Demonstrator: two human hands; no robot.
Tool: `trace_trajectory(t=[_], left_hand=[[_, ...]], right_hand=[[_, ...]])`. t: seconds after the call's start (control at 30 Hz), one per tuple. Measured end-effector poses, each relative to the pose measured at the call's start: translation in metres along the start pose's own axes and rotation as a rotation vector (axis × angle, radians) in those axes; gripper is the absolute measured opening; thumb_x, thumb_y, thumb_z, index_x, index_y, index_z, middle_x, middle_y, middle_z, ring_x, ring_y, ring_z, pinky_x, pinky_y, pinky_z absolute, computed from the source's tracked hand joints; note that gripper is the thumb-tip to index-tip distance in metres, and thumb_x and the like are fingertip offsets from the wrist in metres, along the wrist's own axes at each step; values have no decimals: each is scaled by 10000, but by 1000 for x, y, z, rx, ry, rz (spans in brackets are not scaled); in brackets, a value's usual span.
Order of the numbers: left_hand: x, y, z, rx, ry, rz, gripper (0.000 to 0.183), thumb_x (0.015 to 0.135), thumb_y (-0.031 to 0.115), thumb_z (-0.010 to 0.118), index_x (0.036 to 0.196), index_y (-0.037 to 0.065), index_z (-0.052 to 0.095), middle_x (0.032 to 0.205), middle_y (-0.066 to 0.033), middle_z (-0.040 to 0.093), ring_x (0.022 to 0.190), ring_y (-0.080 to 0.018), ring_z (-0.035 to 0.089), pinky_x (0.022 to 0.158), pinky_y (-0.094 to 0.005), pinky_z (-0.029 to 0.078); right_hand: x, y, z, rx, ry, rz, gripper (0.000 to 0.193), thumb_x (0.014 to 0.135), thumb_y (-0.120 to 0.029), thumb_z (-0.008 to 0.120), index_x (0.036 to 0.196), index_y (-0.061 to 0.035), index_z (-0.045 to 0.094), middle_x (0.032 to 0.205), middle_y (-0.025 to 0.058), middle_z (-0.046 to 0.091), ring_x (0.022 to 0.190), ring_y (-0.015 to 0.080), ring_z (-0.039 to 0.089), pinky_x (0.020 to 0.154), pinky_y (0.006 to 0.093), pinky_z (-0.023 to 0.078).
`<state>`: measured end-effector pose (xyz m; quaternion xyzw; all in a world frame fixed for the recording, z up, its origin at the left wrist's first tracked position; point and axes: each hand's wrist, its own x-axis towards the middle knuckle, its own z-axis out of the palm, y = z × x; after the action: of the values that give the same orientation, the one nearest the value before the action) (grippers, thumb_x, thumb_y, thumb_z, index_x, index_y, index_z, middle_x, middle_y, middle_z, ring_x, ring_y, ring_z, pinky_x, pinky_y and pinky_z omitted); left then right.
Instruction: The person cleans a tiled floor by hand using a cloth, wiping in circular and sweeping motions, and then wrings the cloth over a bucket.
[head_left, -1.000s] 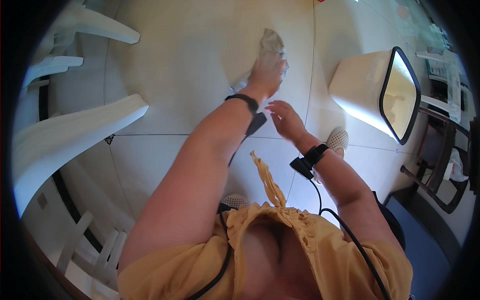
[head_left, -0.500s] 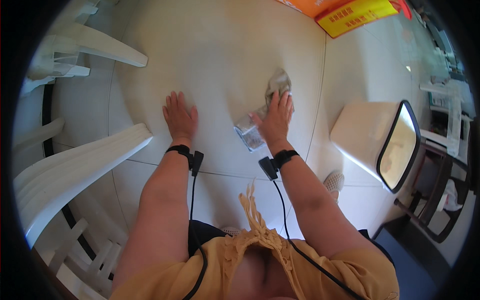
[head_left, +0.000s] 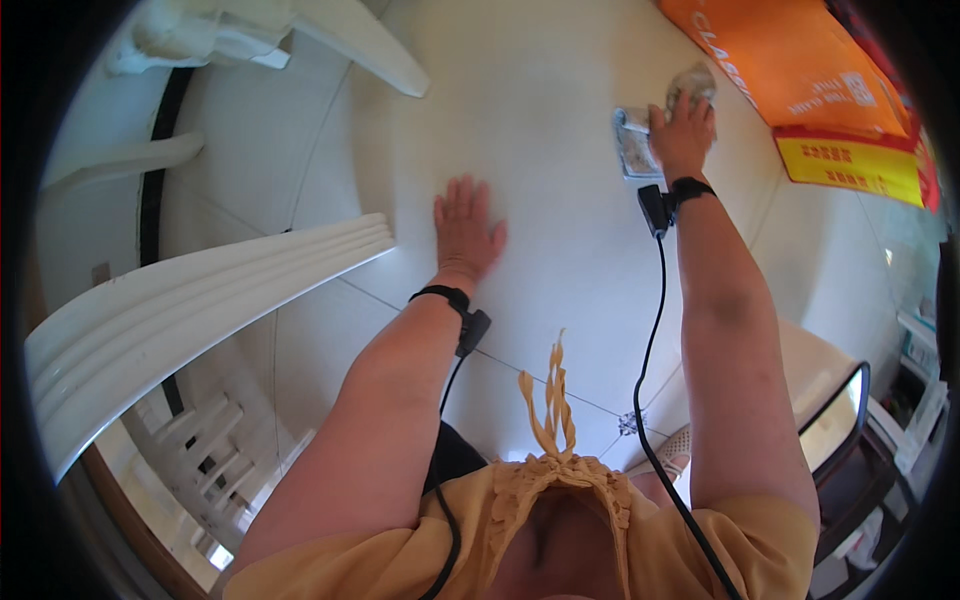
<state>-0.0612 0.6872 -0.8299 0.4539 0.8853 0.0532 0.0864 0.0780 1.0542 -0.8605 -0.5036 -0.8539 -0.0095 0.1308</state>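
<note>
On the pale tiled floor (head_left: pixel 560 250), my left hand (head_left: pixel 466 228) lies palm down with its fingers stretched out and nothing in it. Farther out to the right, my right hand (head_left: pixel 684 138) presses on a damp-looking greyish cloth (head_left: pixel 640 155), its fingers closed over the bunched part. One flat, folded end of the cloth shows left of the thumb, and a crumpled end sticks out beyond the fingertips. The palm hides the cloth's middle. Each wrist wears a black strap with a small device and a cable.
White ribbed furniture (head_left: pixel 230 270) juts in from the left, with another white leg (head_left: pixel 365 45) beyond it. An orange bag (head_left: pixel 790 65) with a yellow and red panel stands at the far right. A cream bin (head_left: pixel 800 375) is beside my right arm, partly hidden by it.
My right hand has slid the cloth outward and to the right. My left hand has also shifted right. The view has turned, bringing the orange bag further in and the bin nearer.
</note>
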Motion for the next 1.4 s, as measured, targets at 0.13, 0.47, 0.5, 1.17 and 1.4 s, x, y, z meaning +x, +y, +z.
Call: trace_trajectory(t=[0.13,0.47,0.5,1.17,1.4], left_hand=[[1,4,-10,-55,-10,-17,745,885,371,603,1521,76,352,1610,-167,273,1513,-356,188,1224,-538,101],[1,5,-12,-3,-23,9,683,852,274,617,1468,72,400,1581,-176,309,1519,-362,162,1219,-554,96],[-1,4,-10,-40,-14,19,691,849,250,623,1472,65,389,1592,-175,288,1517,-368,162,1221,-549,97],[-58,-54,8,-92,110,224,723,922,336,620,1536,108,314,1617,-141,267,1517,-331,184,1224,-541,122],[-70,-59,11,-55,71,201,733,901,313,645,1525,91,330,1618,-139,267,1509,-334,205,1229,-525,138]], right_hand=[[8,-110,1,0,-26,-377,658,928,-493,547,1464,-117,476,1494,188,438,1413,364,351,1168,489,270],[-110,-171,-33,511,-299,-938,469,909,-222,618,1374,-171,581,1536,68,446,1453,311,339,1182,439,294],[-119,-154,-41,507,-322,-898,475,907,-225,623,1377,-171,579,1536,70,445,1452,311,341,1183,447,292],[-306,-75,-107,434,-277,-514,549,887,-235,681,1409,-158,530,1536,74,438,1445,294,361,1194,452,282],[-280,58,-94,175,-82,32,628,884,-301,686,1426,-63,475,1510,233,404,1409,421,352,1178,499,289]])
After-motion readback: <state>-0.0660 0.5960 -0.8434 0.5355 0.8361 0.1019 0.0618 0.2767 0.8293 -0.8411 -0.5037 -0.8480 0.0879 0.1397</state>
